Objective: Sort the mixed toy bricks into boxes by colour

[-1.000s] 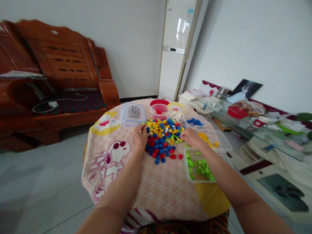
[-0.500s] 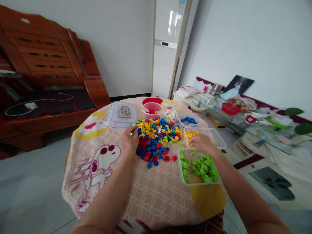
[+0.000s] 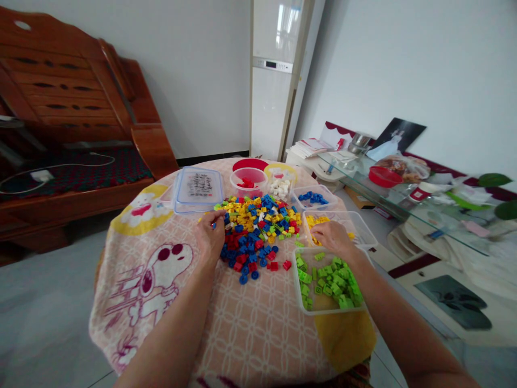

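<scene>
A mixed pile of plastic building bricks point(image 3: 258, 221), in yellow, blue, red, green and white, lies on the cloth-covered table. At its left edge is my left hand point(image 3: 210, 237), fingers bent and pinched on a small building brick that looks blue, mostly covered. My right hand point(image 3: 333, 237) reaches over the near edge of a clear box point(image 3: 363, 226), fingertips pinched beside the yellow bricks point(image 3: 317, 220) in it. What those fingertips hold, if anything, is hidden. Nearer me, green bricks point(image 3: 337, 280) sit in another clear box point(image 3: 297, 291), under my right wrist.
Behind the pile stand a round tub point(image 3: 258, 186) with red bricks, white bricks point(image 3: 280, 188), and a clear box point(image 3: 335, 202) with blue bricks. Clear lids point(image 3: 175, 199) lie at the back left. A cluttered glass-topped stand point(image 3: 424, 215) is close on the right.
The view has shifted slightly, so the table sits a little further left. My left hand stays at the pile's left edge, and my right hand remains at the yellow bricks' box.
</scene>
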`<state>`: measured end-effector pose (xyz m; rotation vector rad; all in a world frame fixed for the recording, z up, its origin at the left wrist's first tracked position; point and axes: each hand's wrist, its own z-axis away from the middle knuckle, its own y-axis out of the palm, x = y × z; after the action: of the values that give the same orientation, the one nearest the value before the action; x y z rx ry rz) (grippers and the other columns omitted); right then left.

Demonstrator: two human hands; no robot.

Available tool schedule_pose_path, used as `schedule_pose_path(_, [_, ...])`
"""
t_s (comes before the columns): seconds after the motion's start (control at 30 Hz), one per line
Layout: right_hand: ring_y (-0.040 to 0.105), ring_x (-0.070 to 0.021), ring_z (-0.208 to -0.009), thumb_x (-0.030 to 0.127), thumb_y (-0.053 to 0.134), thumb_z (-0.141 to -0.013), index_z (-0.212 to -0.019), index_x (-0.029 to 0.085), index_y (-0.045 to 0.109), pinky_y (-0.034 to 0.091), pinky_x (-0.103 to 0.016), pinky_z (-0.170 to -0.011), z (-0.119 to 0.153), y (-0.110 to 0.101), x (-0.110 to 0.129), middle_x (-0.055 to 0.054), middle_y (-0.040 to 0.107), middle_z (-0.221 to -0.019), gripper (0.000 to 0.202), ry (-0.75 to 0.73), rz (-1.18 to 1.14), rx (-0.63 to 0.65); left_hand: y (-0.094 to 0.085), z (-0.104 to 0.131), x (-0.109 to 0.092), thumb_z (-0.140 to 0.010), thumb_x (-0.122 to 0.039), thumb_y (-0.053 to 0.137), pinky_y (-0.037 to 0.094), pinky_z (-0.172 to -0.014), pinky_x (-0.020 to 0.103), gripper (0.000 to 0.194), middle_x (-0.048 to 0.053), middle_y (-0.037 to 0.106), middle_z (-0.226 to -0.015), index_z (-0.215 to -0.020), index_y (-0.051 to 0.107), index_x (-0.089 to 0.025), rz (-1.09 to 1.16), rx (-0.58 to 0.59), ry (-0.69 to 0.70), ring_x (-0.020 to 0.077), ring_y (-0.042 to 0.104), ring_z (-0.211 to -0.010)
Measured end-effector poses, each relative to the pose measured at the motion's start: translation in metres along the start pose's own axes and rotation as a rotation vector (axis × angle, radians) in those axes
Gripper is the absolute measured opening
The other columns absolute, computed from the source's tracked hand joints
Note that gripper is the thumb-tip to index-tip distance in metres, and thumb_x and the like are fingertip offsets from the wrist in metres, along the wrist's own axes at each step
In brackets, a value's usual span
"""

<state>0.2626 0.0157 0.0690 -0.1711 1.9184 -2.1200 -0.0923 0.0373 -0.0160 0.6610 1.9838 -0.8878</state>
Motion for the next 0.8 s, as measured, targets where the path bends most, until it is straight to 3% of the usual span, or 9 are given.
schedule_pose_path(0.27, [0.073, -0.0252, -0.101, 0.026, 0.052, -0.097, -0.095, 0.021, 0.083, 0.045, -0.028, -0.076, -0.016, 0.005, -0.005, -0.010, 0.081, -0.102, 0.031, -0.043, 0.016, 0.051, 0.000, 0.005, -0.011, -0.084, -0.031, 0.054, 0.061, -0.087, 0.035, 0.034, 0.007, 0.081, -0.098, -0.101, 0.081, -0.018, 0.053, 0.035, -0.034, 0.0236, 0.075, -0.091])
schedule_pose_path(0.4, [0.074, -0.0260, -0.102, 0.017, 0.052, -0.092, -0.097, 0.021, 0.084, 0.046, -0.028, -0.075, -0.019, 0.007, -0.007, -0.011, 0.081, -0.104, 0.033, 0.049, 0.049, 0.059, -0.001, 0.005, -0.008, -0.084, -0.031, 0.054, 0.060, -0.093, 0.036, 0.035, 0.007, 0.081, -0.097, -0.100, 0.082, -0.018, 0.032, 0.032, -0.018, 0.0238, 0.075, -0.092])
schedule_pose_path(0.57, [0.074, -0.0253, -0.096, 0.023, 0.054, -0.093, -0.093, 0.020, 0.084, 0.048, -0.028, -0.075, -0.019, 0.007, -0.002, -0.011, 0.081, -0.097, 0.030, -0.038, 0.050, 0.069, -0.001, 0.004, -0.005, -0.085, -0.033, 0.053, 0.059, -0.093, 0.035, 0.037, 0.006, 0.082, -0.099, -0.103, 0.082, -0.018, 0.035, 0.045, -0.020, 0.0232, 0.075, -0.094])
schedule_pose_path(0.8, [0.076, -0.0272, -0.095, 0.023, 0.056, -0.093, -0.090, 0.017, 0.084, 0.048, -0.027, -0.072, -0.028, 0.007, 0.005, -0.015, 0.081, -0.094, 0.029, -0.049, 0.076, 0.086, -0.004, 0.005, -0.011, -0.084, -0.031, 0.053, 0.059, -0.091, 0.034, 0.034, 0.006, 0.082, -0.097, -0.100, 0.081, -0.019, 0.011, 0.049, -0.031, 0.0234, 0.075, -0.094])
